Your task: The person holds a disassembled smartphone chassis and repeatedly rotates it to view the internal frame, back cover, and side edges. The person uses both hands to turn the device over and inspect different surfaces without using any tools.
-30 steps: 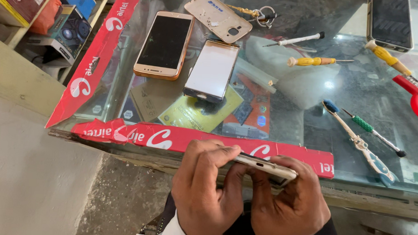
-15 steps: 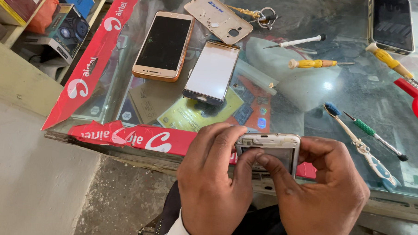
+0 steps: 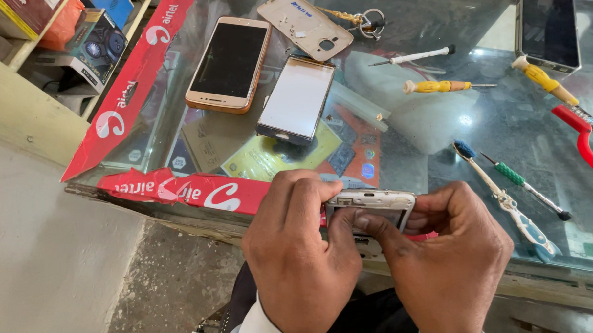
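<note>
Both hands, left hand and right hand, grip the white phone by its edges: light, stiff, slick, likely fragile, so keep pressure on the frame, not the face.

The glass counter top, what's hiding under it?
Under the glass counter top lie flat cards and packets: a yellow-green one and an orange one. The phones on top, the hands and glare cover the rest.

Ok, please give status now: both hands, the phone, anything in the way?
Left hand and right hand both grip the white opened phone body. Held above glass counter edge. Nothing blocks it.
</note>
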`<state>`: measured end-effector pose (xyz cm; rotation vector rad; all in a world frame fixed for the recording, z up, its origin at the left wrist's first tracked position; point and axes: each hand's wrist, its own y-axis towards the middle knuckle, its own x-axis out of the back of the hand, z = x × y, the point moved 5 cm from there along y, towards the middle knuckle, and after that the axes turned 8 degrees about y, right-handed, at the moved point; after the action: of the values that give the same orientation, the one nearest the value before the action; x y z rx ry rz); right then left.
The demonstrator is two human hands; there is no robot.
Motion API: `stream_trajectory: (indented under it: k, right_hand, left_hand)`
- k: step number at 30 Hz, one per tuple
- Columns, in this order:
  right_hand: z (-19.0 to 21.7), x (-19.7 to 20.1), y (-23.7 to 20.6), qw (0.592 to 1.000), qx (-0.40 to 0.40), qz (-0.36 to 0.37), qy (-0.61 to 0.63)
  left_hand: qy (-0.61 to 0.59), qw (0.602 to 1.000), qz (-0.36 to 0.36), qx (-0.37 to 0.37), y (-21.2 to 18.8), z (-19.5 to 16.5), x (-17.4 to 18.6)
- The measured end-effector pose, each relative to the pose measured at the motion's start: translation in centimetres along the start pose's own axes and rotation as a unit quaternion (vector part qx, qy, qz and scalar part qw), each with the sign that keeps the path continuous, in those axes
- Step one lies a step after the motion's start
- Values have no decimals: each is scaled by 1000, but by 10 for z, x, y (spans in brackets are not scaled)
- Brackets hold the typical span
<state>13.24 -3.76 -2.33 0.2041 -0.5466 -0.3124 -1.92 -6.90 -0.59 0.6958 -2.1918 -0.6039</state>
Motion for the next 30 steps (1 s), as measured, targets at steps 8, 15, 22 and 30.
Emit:
stream_trajectory:
  k: [8, 15, 22, 30]
  right_hand:
    - [-6, -1, -10, 998, 33, -33, 39]
    - [-12, -2, -16, 995, 48, -43, 73]
    - [-16, 38, -26, 947, 163, 61, 270]
    - [19, 65, 33, 853, 475, 209, 47]
  left_hand:
    - [-5, 999, -32, 1, -11, 1, 0]
    - [-3, 998, -61, -26, -12, -1, 2]
    - [-27, 989, -67, -127, -34, -16, 31]
    - [-179, 976, -40, -117, -18, -4, 24]
